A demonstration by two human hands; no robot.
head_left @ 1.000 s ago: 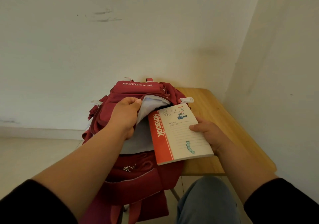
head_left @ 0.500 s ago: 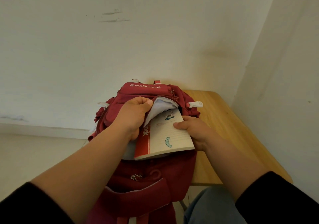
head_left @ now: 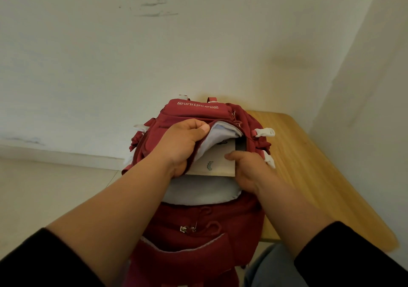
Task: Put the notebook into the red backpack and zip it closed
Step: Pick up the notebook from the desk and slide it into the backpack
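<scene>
Notebook (head_left: 217,162) long axis points into the red backpack (head_left: 198,227), half inside.

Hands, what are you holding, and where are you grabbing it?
Left hand grips the red backpack by its opening's upper flap. Right hand holds the notebook at its near right corner.

The mouth of the red backpack (head_left: 198,238) is nearly filled by the notebook (head_left: 217,160) and both hands, but the worktop (head_left: 309,165) to the right is bare up to the wall (head_left: 364,88).
</scene>
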